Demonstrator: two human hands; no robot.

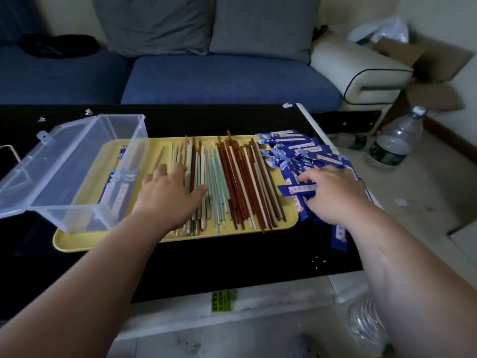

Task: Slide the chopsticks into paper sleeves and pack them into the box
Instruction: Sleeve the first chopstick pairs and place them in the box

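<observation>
Many loose chopsticks (232,177), green, cream, red and brown, lie side by side on a yellow tray (77,241). My left hand (170,192) rests flat on the cream and green ones at the tray's middle, fingers spread. A heap of blue paper sleeves (304,151) lies at the tray's right edge. My right hand (333,189) lies on the heap and pinches one blue sleeve (296,189) that sticks out to the left. A clear plastic box (77,164) with its lid open stands on the tray's left part, with a few sleeved chopsticks (118,187) inside.
The tray sits on a black table (232,267). A blue sofa (227,81) with grey cushions stands behind it. On the floor at the right are a large water bottle (397,140) and cardboard boxes (433,73). Another clear bottle (366,324) stands at the bottom right.
</observation>
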